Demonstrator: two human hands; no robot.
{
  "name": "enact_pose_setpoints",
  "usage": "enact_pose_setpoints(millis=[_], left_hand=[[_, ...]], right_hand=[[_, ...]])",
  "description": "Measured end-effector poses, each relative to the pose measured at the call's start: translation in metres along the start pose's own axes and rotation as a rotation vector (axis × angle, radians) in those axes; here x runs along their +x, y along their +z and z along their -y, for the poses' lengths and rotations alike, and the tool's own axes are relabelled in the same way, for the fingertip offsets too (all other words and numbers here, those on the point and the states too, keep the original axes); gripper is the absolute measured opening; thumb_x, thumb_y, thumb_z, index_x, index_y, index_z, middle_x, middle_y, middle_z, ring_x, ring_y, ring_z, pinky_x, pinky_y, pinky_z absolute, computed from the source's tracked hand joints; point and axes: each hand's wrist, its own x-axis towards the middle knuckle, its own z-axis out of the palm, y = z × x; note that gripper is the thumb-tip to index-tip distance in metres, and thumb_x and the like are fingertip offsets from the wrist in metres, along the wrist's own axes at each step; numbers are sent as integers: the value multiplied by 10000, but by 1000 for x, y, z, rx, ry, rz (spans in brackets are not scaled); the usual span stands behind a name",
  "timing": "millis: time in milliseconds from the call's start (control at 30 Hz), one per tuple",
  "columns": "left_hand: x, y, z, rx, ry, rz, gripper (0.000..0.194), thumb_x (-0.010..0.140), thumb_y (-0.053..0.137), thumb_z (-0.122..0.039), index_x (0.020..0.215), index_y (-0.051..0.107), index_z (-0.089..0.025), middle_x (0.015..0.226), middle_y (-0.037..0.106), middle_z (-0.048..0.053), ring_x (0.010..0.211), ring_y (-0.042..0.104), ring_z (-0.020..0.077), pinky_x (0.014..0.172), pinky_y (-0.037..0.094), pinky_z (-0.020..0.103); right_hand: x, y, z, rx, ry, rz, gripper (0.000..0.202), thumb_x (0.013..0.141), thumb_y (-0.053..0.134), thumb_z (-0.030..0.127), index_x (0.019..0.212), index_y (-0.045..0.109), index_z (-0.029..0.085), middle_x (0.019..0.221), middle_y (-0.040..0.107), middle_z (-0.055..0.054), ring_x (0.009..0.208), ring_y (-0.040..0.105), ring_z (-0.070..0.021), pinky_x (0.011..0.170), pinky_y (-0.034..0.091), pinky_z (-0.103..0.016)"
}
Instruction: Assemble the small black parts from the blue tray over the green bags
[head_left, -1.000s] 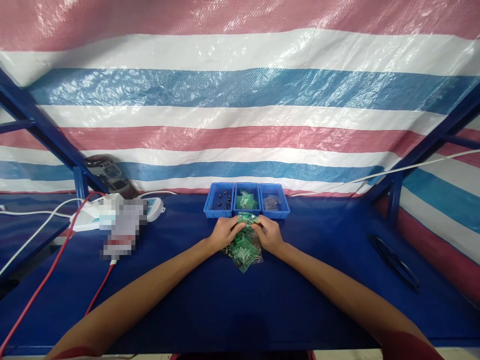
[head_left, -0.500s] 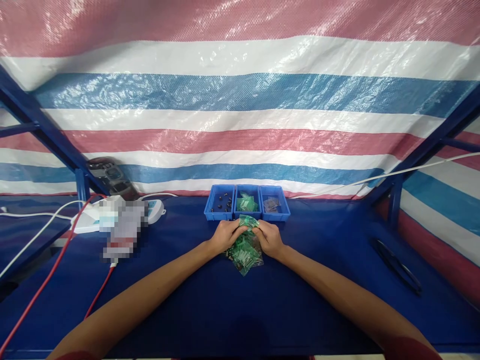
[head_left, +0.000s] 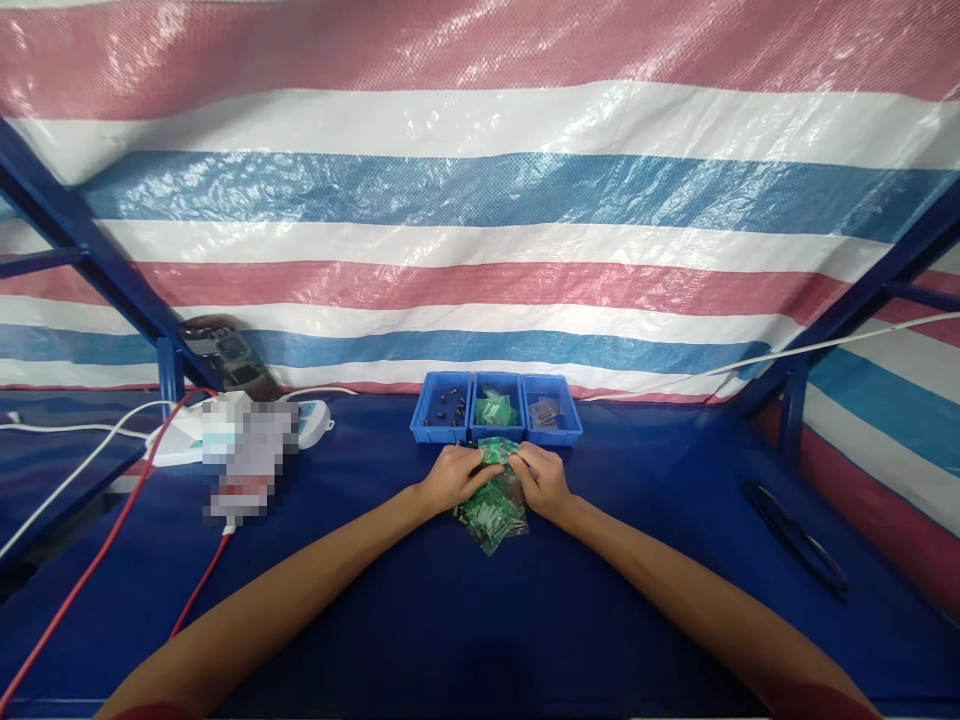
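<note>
Two bare hands meet near the middle of my feed, and between them is a green packet [head_left: 497, 450] of shiny plastic, just in front of a row of bins. I read the left hand [head_left: 451, 477] as pinched narrow on one side of it, thumb pointing inward, and the right hand [head_left: 545, 481] as pinched narrow on the other — both thumbs lie close together at the plastic. Right beneath the grip I can make out a heap of packets [head_left: 491, 520], green and see-through, with small light and dark pieces showing in it; whether the pinched part belongs to that heap, I cannot tell from here. Behind the hands, three blue bins stand side by side on the dark blue table [head_left: 495, 640]: the left bin [head_left: 439, 436] has small dark parts [head_left: 452, 412] scattered over its floor, the middle bin [head_left: 496, 434] holds green bags [head_left: 493, 410], and the right bin [head_left: 553, 437] holds clear bags [head_left: 545, 412]. Well off to the left I see a white power strip [head_left: 315, 425] and a blurred-out device [head_left: 255, 460] with a red cable [head_left: 199, 585]. Far to the right lies a dark, slender object [head_left: 799, 540] — and a striped sheet [head_left: 480, 190] hangs behind everything.
</note>
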Motion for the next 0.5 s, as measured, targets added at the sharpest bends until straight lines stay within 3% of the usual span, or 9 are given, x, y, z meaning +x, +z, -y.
enact_pose_setpoints(millis=[333,500], left_hand=[[-2,-3,-2,-22,-83,-18,204,904,477,-314,793,542,-155,509,483,-38,431,460,91,465,321,217],[1,-3,-2,-36,-145,-9,202,888,502,-347,858,557,-155,597,543,-15,497,501,101,502,366,212]], right_hand=[[1,0,-2,67,14,34,320,929,400,311,631,431,201,581,411,-1,522,422,-139,512,356,-273],[4,0,2,120,68,2,166,919,426,290,872,541,180,714,535,-32,618,518,-157,578,422,-273]])
